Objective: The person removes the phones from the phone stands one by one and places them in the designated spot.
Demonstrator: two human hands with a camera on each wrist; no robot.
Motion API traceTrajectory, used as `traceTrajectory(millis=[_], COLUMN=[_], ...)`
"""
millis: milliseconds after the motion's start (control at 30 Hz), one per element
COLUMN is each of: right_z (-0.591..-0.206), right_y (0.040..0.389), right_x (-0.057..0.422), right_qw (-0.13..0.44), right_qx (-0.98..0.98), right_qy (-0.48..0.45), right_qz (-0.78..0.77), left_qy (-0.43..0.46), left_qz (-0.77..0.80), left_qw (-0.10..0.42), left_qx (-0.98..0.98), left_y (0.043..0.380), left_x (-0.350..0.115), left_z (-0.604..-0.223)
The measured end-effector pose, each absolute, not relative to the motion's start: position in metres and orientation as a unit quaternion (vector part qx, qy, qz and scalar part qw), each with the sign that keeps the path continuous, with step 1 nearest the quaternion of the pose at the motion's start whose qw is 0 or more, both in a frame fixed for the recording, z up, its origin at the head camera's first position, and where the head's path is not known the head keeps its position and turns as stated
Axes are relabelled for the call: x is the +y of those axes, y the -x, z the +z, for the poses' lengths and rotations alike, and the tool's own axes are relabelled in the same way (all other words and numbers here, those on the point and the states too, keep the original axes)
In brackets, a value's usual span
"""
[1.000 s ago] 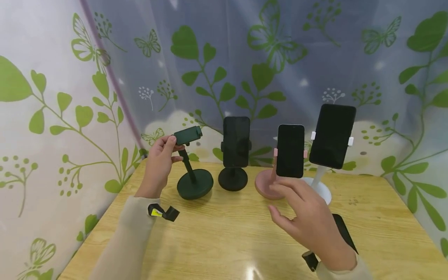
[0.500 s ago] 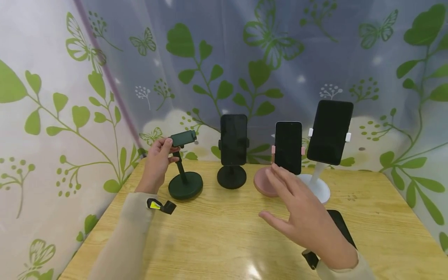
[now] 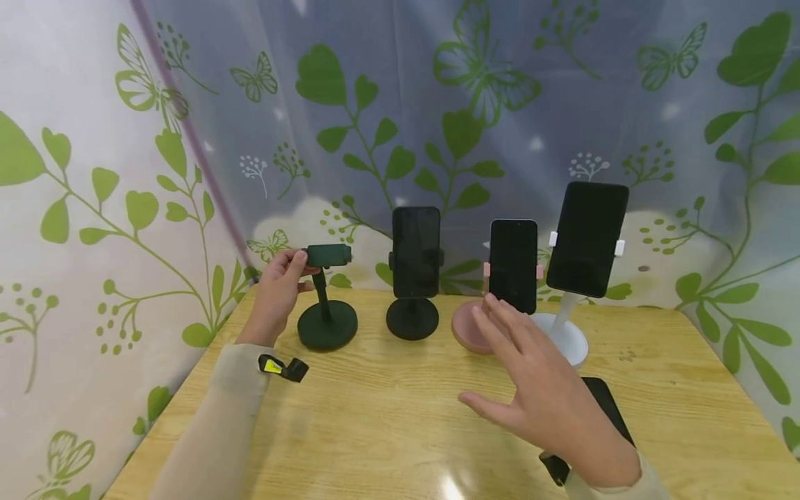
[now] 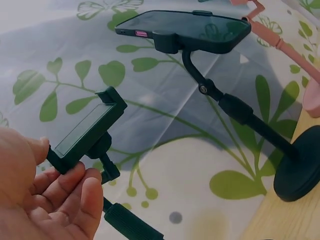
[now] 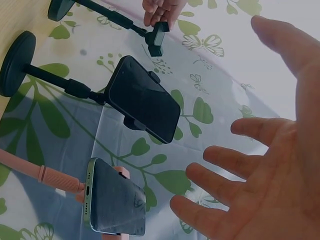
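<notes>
My left hand (image 3: 275,292) pinches the left end of the holder on a dark green phone stand (image 3: 328,326), thumb on one side and fingers below. The holder (image 4: 90,132) carries no phone and lies nearly level in the head view, above its round base on the table. My right hand (image 3: 544,396) is held over the table with fingers spread and nothing in it. Its fingertips overlap a pink phone stand (image 3: 470,326) in the head view; the right wrist view shows them apart from the phone (image 5: 117,200) that this stand holds.
A black stand (image 3: 412,319) with a phone (image 3: 416,251) is right of the green one. At right, a white stand (image 3: 565,340) holds a larger phone (image 3: 587,239). Another phone (image 3: 609,406) lies flat, partly behind my right hand. A patterned cloth (image 3: 400,104) borders the table (image 3: 375,430).
The green holder has turned from slanting up at its right end to nearly level, and its stand has shifted slightly left. My right hand's fingers have straightened and spread.
</notes>
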State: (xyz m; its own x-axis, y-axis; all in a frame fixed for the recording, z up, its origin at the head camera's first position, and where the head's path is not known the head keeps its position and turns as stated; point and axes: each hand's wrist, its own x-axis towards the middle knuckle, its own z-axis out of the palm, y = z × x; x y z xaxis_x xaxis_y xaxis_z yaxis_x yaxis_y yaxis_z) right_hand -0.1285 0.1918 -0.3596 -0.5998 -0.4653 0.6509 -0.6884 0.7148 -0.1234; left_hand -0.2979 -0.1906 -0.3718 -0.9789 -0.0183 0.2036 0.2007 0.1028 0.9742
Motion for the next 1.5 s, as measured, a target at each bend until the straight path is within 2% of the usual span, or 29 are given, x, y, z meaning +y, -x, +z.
traceTrajectory(millis=[267,333,433,533,633,733,800,1167,1367,1500], right_z=[-0.358,-0.358,-0.358,-0.358,-0.358,-0.357,-0.357,-0.353,-0.351,-0.351], right_y=[0.127,0.127,0.127,0.126,0.127,0.127,0.128,0.123,0.122,0.121], right_x=[0.197,0.198,0.200,0.202,0.203,0.204,0.204,0.206,0.207,0.208], right_qw=[0.266,0.258,0.252,0.249,0.245,0.245,0.243,0.243,0.231,0.209], right_qx=[-0.894,-0.898,-0.903,-0.908,-0.912,-0.912,-0.912,-0.915,-0.919,-0.924], right_qy=[-0.313,-0.309,-0.299,-0.286,-0.280,-0.280,-0.279,-0.272,-0.269,-0.263], right_qz=[0.181,0.179,0.178,0.176,0.174,0.173,0.175,0.175,0.175,0.182], left_qy=[0.034,0.020,0.019,0.076,0.174,0.236,0.243,0.170,0.122,0.126], left_qz=[-0.653,-0.651,-0.639,-0.599,-0.553,-0.524,-0.522,-0.585,-0.664,-0.707], left_qw=[0.088,0.130,0.246,0.357,0.379,0.341,0.309,0.193,0.088,0.024], left_qx=[-0.752,-0.748,-0.728,-0.712,-0.721,-0.744,-0.757,-0.769,-0.733,-0.696], left_y=[0.297,0.296,0.286,0.264,0.247,0.245,0.246,0.273,0.287,0.288], left_x=[-0.195,-0.193,-0.181,-0.159,-0.136,-0.119,-0.110,-0.080,-0.064,-0.055], left_z=[-0.375,-0.375,-0.370,-0.362,-0.361,-0.371,-0.375,-0.389,-0.392,-0.392])
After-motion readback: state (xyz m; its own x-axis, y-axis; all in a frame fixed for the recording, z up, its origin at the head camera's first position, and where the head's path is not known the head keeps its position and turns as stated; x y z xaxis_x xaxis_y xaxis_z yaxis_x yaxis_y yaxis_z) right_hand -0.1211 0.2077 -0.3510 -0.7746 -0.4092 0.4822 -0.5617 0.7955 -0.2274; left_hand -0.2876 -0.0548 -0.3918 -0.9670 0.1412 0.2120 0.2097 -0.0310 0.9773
